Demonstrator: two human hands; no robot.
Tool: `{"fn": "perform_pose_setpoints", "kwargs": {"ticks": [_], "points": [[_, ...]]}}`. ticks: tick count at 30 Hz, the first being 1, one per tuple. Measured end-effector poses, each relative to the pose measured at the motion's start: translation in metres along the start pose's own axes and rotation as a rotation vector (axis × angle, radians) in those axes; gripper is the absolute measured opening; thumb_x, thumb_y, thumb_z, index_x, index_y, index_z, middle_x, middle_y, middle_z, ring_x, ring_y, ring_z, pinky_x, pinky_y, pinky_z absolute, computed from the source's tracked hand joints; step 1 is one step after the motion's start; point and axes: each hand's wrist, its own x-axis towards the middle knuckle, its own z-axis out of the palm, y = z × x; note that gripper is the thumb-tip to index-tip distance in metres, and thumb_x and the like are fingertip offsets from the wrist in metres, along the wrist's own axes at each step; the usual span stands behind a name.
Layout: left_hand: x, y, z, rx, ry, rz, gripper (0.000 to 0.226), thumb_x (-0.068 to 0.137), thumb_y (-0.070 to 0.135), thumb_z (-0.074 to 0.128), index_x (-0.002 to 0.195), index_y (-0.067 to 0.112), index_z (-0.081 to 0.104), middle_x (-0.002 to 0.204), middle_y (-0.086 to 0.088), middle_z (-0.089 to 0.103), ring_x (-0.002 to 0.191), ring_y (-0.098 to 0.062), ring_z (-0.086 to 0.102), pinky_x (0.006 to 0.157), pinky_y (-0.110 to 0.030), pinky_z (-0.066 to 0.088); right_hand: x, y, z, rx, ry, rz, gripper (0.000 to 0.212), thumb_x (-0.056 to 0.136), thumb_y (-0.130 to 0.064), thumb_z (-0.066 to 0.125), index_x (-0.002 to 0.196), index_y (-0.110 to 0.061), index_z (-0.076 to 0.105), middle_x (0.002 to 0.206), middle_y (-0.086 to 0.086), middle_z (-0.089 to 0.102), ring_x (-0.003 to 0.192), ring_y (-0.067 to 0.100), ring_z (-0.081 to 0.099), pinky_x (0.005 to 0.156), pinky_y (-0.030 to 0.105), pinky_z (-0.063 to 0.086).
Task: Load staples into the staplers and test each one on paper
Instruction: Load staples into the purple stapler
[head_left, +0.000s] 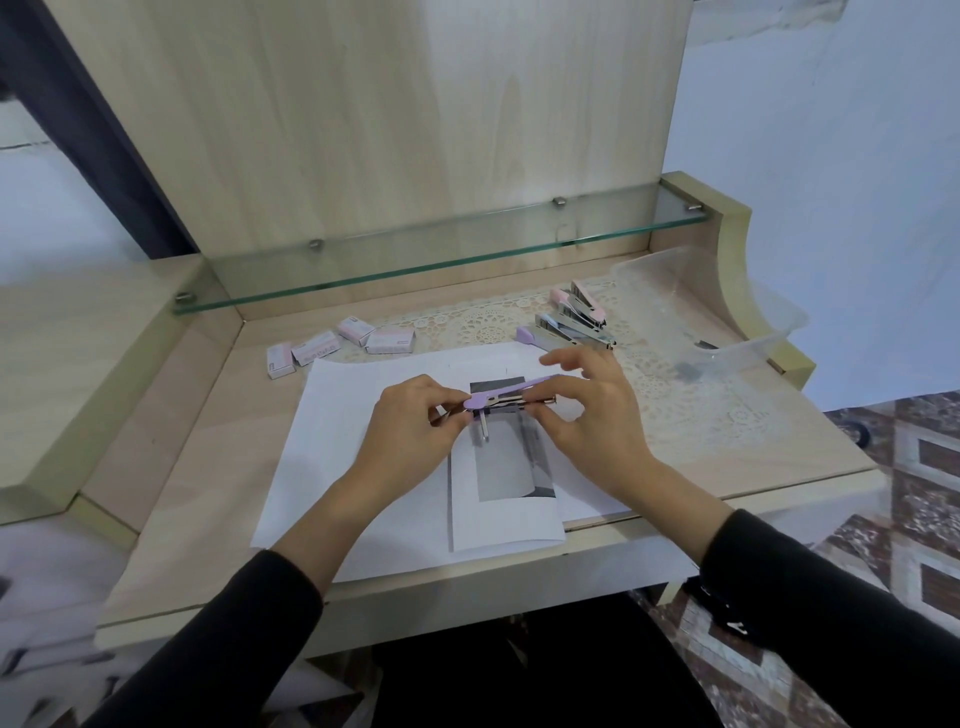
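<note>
The purple stapler (498, 398), lid open, hovers over the near-middle paper (358, 467), left hand (415, 418) pinching its hinge end, right hand (589, 413) its magazine (spare fingers splayed): loading, seemingly; next, close the lid squarely.

Soft, even, med-bright light across scene. Faint diffuse shadows on paper (322, 415). Glass shelf (441, 249) has weak reflections. Wide-angle bends frame edges; bottom-left corner smeared w/ blur. Centre reasonably sharp, slightly soft overall.
</note>
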Motion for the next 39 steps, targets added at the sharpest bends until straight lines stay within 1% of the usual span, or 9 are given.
{"fn": "perform_pose_setpoints", "kwargs": {"ticks": [6,10,12,16,21,24,32,35,39], "points": [[0.001,-0.001,0.000,0.031,-0.119,-0.010,0.018,0.083,0.022,0.066,0.100,0.020,0.071,0.091,0.002,0.064,0.073,-0.012,0.053,0.069,-0.023,0.041,0.001,0.006,0.003,0.006,-0.163,0.046,0.019,0.065,0.008,0.067,0.071,-0.010,0.069,0.088,0.008,0.069,0.081,0.031,0.062,0.072,0.029,0.042],[0.000,-0.002,0.002,0.037,-0.167,-0.010,0.021,0.086,0.027,0.061,0.105,0.020,0.068,0.096,0.003,0.064,0.074,-0.007,0.051,0.068,-0.017,0.037,0.006,0.011,0.002,0.018,-0.248,0.095,0.019,0.066,0.013,0.060,0.071,-0.004,0.065,0.070,0.009,0.066,0.062,0.017,0.051,0.057,0.025,0.040],[-0.001,0.001,0.002,-0.006,-0.175,-0.019,0.029,0.086,0.037,0.059,0.112,0.024,0.064,0.096,0.008,0.062,0.079,-0.008,0.054,0.073,-0.020,0.041,0.007,0.011,0.001,0.028,-0.257,0.086,0.018,0.065,0.013,0.060,0.069,-0.004,0.065,0.067,0.009,0.065,0.059,0.019,0.051,0.054,0.020,0.035],[0.000,0.008,0.004,0.078,-0.252,-0.023,0.055,0.072,0.051,0.068,0.121,0.028,0.057,0.104,0.010,0.058,0.097,-0.010,0.051,0.085,-0.028,0.043,0.008,0.012,0.001,0.021,-0.249,0.070,0.017,0.064,0.011,0.062,0.068,-0.005,0.066,0.066,0.009,0.066,0.058,0.024,0.057,0.057,0.023,0.039],[0.001,0.009,0.007,0.116,-0.221,0.021,0.047,0.072,0.033,0.073,0.116,0.019,0.061,0.108,0.001,0.061,0.095,-0.014,0.053,0.081,-0.023,0.041,0.009,0.013,-0.001,-0.015,-0.207,0.091,0.014,0.066,0.008,0.068,0.067,-0.005,0.069,0.085,0.013,0.066,0.074,0.027,0.061,0.067,0.026,0.040],[0.000,0.007,0.005,0.060,-0.197,0.014,0.049,0.072,0.025,0.074,0.118,0.017,0.060,0.107,-0.001,0.061,0.091,-0.013,0.053,0.078,-0.020,0.040,0.005,0.015,-0.001,-0.075,-0.160,0.099,0.013,0.067,0.004,0.071,0.067,-0.009,0.070,0.084,0.011,0.063,0.081,0.031,0.059,0.065,0.028,0.038],[0.002,0.000,0.002,-0.111,-0.160,-0.089,0.053,0.069,0.019,0.077,0.120,0.014,0.059,0.104,0.001,0.060,0.086,-0.009,0.055,0.077,-0.018,0.042,0.001,-0.005,-0.006,0.024,-0.219,0.190,0.008,0.072,-0.005,0.071,0.075,-0.011,0.074,0.070,-0.003,0.055,0.056,0.004,0.042,0.061,0.026,0.039],[0.002,0.001,0.001,-0.150,-0.150,-0.112,0.052,0.069,0.017,0.078,0.118,0.015,0.061,0.103,0.004,0.061,0.084,-0.005,0.056,0.072,-0.009,0.042,-0.001,-0.011,-0.001,0.047,-0.279,0.223,0.011,0.076,-0.007,0.069,0.085,-0.010,0.075,0.077,0.005,0.066,0.059,0.009,0.046,0.063,0.026,0.042],[0.003,0.006,-0.004,-0.179,-0.136,-0.137,0.048,0.069,0.018,0.077,0.115,0.016,0.063,0.098,0.010,0.060,0.080,0.008,0.055,0.065,0.002,0.040,0.000,-0.011,0.001,0.065,-0.208,0.232,0.013,0.078,-0.008,0.068,0.088,-0.010,0.075,0.080,0.007,0.068,0.054,0.009,0.046,0.064,0.027,0.043]]}}
